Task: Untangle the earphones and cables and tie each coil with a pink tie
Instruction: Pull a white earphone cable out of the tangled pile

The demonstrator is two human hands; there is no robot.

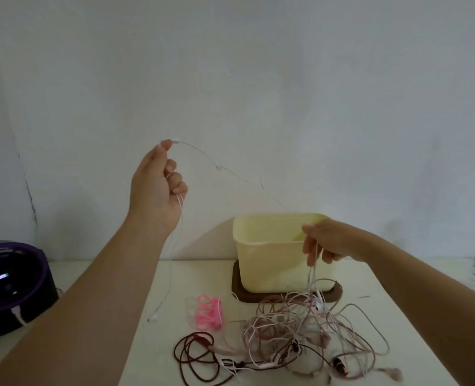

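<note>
Tangled cables [300,335] lie in a heap on the white bench [191,277], pink ties [209,313] just beside them. Up high, the left grip [158,188] pinches a thin white earphone wire [219,168] (one end dangles); the right grip [325,240] pinches it lower, by the yellow tub [269,254].

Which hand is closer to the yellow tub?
The right hand. It pinches the white cable just in front of the rim of the yellow tub. The left hand holds that cable raised high, well off to the tub's left.
</note>
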